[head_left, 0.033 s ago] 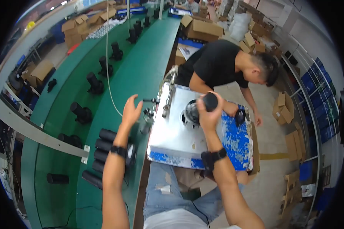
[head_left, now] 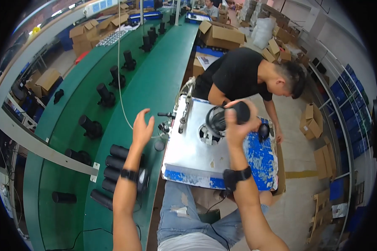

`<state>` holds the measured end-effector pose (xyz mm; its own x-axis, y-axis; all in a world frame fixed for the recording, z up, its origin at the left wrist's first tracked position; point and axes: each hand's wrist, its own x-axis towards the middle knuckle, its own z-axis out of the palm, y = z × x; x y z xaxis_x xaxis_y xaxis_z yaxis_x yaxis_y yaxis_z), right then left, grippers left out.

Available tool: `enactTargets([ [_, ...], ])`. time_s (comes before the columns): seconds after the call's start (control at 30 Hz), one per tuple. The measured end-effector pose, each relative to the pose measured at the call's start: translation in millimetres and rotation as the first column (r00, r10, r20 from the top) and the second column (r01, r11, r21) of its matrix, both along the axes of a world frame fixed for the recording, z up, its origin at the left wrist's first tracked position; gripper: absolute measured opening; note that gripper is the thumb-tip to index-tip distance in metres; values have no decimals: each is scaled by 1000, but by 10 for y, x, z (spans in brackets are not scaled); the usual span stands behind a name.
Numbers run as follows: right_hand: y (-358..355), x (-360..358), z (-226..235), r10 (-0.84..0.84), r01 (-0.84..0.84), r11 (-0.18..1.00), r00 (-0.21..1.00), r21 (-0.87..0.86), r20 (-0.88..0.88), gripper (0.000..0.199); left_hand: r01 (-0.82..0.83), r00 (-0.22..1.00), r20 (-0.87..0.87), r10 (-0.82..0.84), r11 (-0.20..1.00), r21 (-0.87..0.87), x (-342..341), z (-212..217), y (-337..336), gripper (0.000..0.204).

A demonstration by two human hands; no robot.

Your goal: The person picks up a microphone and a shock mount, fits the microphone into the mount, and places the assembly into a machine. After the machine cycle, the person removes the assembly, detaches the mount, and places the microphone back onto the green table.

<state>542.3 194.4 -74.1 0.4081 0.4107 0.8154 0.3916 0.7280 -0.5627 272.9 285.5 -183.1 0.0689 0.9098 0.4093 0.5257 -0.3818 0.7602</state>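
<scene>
My right hand point(head_left: 239, 127) is wrapped round the black cylinder point(head_left: 241, 112) of a part with a wide, ribbed round flange point(head_left: 216, 121). The part is tilted over a round opening point(head_left: 209, 134) in a silver metal plate point(head_left: 187, 144); whether it touches the rim I cannot tell. My left hand point(head_left: 143, 129) is raised beside the plate's left edge, fingers apart and nothing in them. Closest to it are a black-handled toggle clamp point(head_left: 166, 115) and small metal fittings. A metal clamp bar point(head_left: 185, 109) runs along the plate's far left.
A worn blue board point(head_left: 259, 161) lies under the plate. Several black cylinders point(head_left: 101, 198) rest on the green bench point(head_left: 155, 77) at left, with a row of flanged black parts point(head_left: 106, 95) behind. A co-worker point(head_left: 243, 73) in black leans close at the right, near a black round part point(head_left: 263, 131).
My right hand has moved right with the black part, which now tilts more and shows its flange. More of the plate's opening is uncovered. My left hand stays nearly in place.
</scene>
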Motion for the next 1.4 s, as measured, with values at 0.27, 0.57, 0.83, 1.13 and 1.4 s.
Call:
enactTargets([
  [0.27,-1087,-727,404,474,-392,810,876,-436,93,56,277,961,-118,-250,871,406,357,1302,-1943,64],
  [0.57,-1975,-335,-410,670,-474,386,734,-791,-112,51,-119,961,233,146,985,-123,-962,790,-2737,63],
  [0.83,-2466,115,-1318,384,-596,383,797,-706,-466,22,-800,473,510,719,593,-94,-2750,302,-2645,57],
  [1.13,-2559,14,-1474,366,-590,348,801,-729,-474,18,-918,395,8,919,395,-37,-3311,-86,-2149,70],
  [1.4,-2607,-89,-1574,296,-531,331,843,-780,-448,18,-894,443,-170,880,449,-9,-3385,-296,-1653,70],
])
